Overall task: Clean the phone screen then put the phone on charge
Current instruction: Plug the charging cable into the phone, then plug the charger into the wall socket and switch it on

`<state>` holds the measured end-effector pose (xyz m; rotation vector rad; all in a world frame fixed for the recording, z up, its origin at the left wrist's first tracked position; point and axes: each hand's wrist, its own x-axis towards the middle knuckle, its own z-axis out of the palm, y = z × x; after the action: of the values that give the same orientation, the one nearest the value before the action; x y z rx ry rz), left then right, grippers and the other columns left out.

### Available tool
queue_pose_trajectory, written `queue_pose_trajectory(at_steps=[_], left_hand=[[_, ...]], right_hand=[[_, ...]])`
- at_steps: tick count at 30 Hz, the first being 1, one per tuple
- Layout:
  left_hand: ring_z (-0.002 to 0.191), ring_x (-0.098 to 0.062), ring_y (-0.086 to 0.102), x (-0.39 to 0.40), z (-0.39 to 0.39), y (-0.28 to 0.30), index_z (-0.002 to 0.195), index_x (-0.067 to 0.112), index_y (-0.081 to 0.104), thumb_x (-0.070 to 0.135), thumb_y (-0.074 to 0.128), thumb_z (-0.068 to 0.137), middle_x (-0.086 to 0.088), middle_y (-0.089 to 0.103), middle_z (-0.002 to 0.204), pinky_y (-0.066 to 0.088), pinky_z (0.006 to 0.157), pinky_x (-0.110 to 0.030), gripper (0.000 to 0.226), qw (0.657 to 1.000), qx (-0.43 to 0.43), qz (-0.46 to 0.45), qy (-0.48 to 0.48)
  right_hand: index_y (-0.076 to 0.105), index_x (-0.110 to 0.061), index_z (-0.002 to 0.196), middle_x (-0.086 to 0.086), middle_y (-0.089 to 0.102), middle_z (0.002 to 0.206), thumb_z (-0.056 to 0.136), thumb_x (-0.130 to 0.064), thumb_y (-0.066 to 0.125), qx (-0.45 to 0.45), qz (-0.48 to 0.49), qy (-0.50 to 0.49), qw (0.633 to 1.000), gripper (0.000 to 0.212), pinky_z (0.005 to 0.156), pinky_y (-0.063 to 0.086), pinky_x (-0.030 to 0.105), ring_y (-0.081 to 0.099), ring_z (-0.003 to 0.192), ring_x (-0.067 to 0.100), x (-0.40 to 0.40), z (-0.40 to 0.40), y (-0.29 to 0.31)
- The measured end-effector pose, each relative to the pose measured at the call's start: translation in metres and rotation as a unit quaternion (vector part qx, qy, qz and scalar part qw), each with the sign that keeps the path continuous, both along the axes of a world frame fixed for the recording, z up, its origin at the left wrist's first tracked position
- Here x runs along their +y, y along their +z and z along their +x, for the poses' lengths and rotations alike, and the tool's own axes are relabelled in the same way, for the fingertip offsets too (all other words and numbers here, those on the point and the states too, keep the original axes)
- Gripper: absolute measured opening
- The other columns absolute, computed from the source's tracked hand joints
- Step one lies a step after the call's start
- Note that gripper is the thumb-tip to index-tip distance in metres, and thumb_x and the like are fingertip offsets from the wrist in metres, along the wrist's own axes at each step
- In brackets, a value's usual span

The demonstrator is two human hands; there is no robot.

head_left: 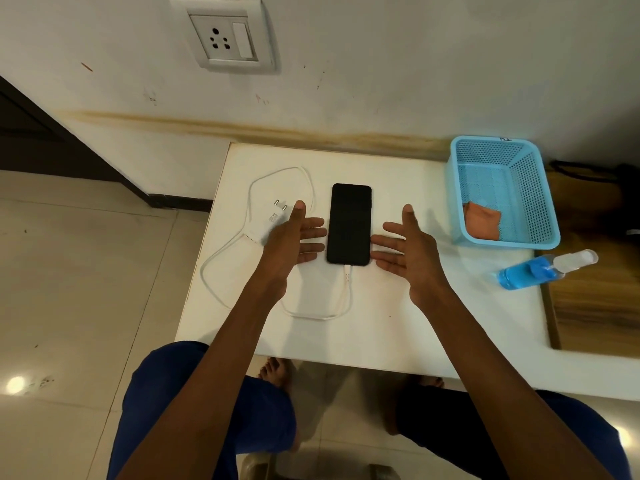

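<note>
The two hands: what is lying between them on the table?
In the head view, the black phone lies flat between the open left hand and right hand, with a white cable plugged into its near end.

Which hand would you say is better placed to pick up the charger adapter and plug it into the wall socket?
Left, probably: the left hand hovers over the charger adapter, with the wall socket up on that side; the right hand is across the phone.

Both bare forearms reach forward from the bottom of the view, converging slightly. The left hand (294, 237) and the right hand (407, 242) are held side by side, apart, palms turned inward toward each other, fingers straight and relaxed, thumbs raised, gripping nothing.
</note>
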<state>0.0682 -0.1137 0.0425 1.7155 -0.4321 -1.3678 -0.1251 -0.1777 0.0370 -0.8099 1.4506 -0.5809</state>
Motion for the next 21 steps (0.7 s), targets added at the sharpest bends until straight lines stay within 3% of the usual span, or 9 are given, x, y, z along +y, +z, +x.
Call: queue_pose_trajectory(at_steps=[4,8,10,13,16,21], left_hand=[[0.090,-0.021,0.073,0.010,0.021,0.004,0.108,0.017,0.072,0.053,0.045,0.099,0.001,0.076,0.100,0.057,0.082,-0.032,0.047,0.996,-0.056,-0.054,0.051],[0.086,-0.017,0.070,0.021,0.044,0.008,0.099,0.018,0.075,0.045,0.055,0.097,0.005,0.076,0.094,0.053,0.079,-0.031,0.034,0.979,-0.158,-0.085,0.094],[0.092,-0.013,0.068,0.028,0.057,0.007,0.097,0.022,0.073,0.043,0.057,0.096,0.012,0.073,0.095,0.048,0.078,-0.019,0.026,0.961,-0.251,-0.077,0.081],[0.099,-0.010,0.063,0.038,0.070,0.000,0.112,0.023,0.068,0.036,0.058,0.096,0.010,0.067,0.112,0.040,0.071,-0.006,0.023,0.930,-0.363,-0.045,0.022],[0.108,-0.019,0.061,0.044,0.076,-0.011,0.126,0.020,0.064,0.030,0.060,0.096,-0.001,0.063,0.125,0.047,0.090,-0.025,0.032,0.910,-0.411,-0.036,-0.036],[0.116,-0.024,0.056,0.036,0.077,-0.020,0.132,0.022,0.058,0.046,0.064,0.089,-0.003,0.062,0.130,0.039,0.099,-0.033,0.049,0.844,-0.517,-0.008,-0.139]], right_hand=[[0.071,-0.022,0.115,0.004,0.078,0.101,0.086,-0.084,0.015,-0.056,-0.042,-0.018,0.997,0.089,0.090,0.058,0.044,0.075,0.090,0.025,0.001,0.001,0.007],[0.072,-0.023,0.119,0.010,0.075,0.113,0.084,-0.085,0.006,-0.159,-0.063,0.039,0.984,0.097,0.089,0.057,0.044,0.072,0.099,0.035,0.001,0.009,0.012],[0.074,-0.025,0.114,0.008,0.076,0.109,0.086,-0.084,0.010,-0.131,-0.077,0.082,0.985,0.092,0.084,0.056,0.041,0.073,0.095,0.032,0.004,0.019,0.011],[0.075,-0.033,0.103,-0.003,0.078,0.098,0.092,-0.074,0.035,-0.048,-0.134,0.156,0.978,0.058,0.078,0.053,0.034,0.073,0.084,0.016,0.016,0.039,0.005],[0.070,-0.039,0.104,-0.020,0.073,0.098,0.089,-0.062,0.052,0.057,-0.249,0.269,0.928,0.033,0.084,0.054,0.030,0.068,0.091,0.003,0.034,0.053,-0.008],[0.071,-0.032,0.113,-0.033,0.059,0.095,0.099,-0.040,0.056,0.161,-0.345,0.373,0.846,0.022,0.087,0.054,0.029,0.061,0.092,0.001,0.048,0.061,-0.020]])
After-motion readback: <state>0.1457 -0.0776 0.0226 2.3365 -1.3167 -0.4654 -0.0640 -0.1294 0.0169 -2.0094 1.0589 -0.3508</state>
